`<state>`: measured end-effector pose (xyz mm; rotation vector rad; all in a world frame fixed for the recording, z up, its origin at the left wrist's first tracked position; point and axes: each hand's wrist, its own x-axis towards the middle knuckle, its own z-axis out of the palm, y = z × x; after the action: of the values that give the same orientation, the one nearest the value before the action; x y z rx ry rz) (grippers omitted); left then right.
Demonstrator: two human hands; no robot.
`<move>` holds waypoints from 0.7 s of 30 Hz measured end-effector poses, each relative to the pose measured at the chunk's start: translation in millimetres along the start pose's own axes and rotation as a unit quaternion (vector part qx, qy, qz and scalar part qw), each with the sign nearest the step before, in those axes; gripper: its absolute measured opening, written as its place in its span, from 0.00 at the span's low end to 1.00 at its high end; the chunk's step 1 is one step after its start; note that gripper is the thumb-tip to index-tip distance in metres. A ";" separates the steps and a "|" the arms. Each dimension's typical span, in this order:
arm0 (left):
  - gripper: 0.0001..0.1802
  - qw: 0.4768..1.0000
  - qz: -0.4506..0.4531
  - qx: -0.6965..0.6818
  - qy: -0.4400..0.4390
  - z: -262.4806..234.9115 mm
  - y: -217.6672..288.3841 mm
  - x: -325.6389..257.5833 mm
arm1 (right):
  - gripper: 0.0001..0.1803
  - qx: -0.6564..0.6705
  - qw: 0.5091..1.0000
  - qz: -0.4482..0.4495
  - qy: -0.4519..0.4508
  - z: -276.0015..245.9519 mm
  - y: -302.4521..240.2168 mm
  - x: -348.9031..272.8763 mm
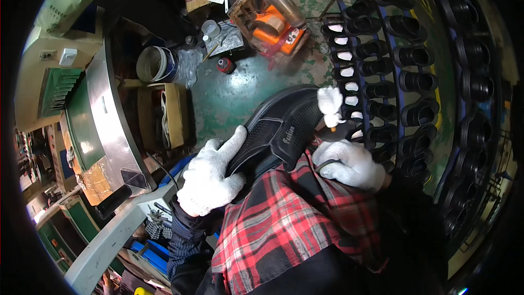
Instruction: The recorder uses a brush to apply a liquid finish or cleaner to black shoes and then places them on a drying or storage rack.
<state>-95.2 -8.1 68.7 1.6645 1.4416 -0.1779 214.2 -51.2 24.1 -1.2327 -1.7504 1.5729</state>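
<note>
A black shoe with a perforated upper and a wide strap lies tilted above my lap. My left hand, in a white knit glove, grips it at the near left side, fingers along the upper and thumb by the opening. My right hand, gloved alike, is closed to the right of the shoe. Its fingers curl round a thin dark piece that I cannot make out. Just above that hand, by the shoe's far right end, is a white cloth wad with a brownish tip below it. A red plaid cloth covers my lap.
Racks of black shoes stand on the right. A metal-edged machine table is at the left, beside a cardboard box and a white bucket. Ahead are an orange device and a small dark red bottle on the green floor.
</note>
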 end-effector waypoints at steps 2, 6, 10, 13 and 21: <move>0.48 1.000 0.002 0.005 0.012 0.9 0.1 -1.3 | 0.07 -0.015 0.999 -0.043 0.018 8.4 -3.7 4.4; 0.46 1.000 -0.016 0.008 0.019 3.8 10.0 -3.6 | 0.07 0.140 0.967 0.189 0.093 3.6 -23.1 21.6; 0.46 0.999 -0.006 0.024 0.025 8.2 14.1 -0.5 | 0.07 -0.096 0.990 -0.028 0.097 14.6 -25.7 50.3; 0.45 0.999 0.032 -0.017 0.031 11.8 8.1 -1.9 | 0.09 -0.263 0.954 -0.125 0.067 27.2 -13.4 55.6; 0.45 0.998 0.027 0.024 0.057 17.3 8.3 -9.4 | 0.10 -0.295 0.944 -0.142 0.035 -11.2 -7.1 47.9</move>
<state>-83.7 -26.0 68.7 1.7749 1.4850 -0.0886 198.4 -4.1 23.2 -1.1902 -2.3191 0.8510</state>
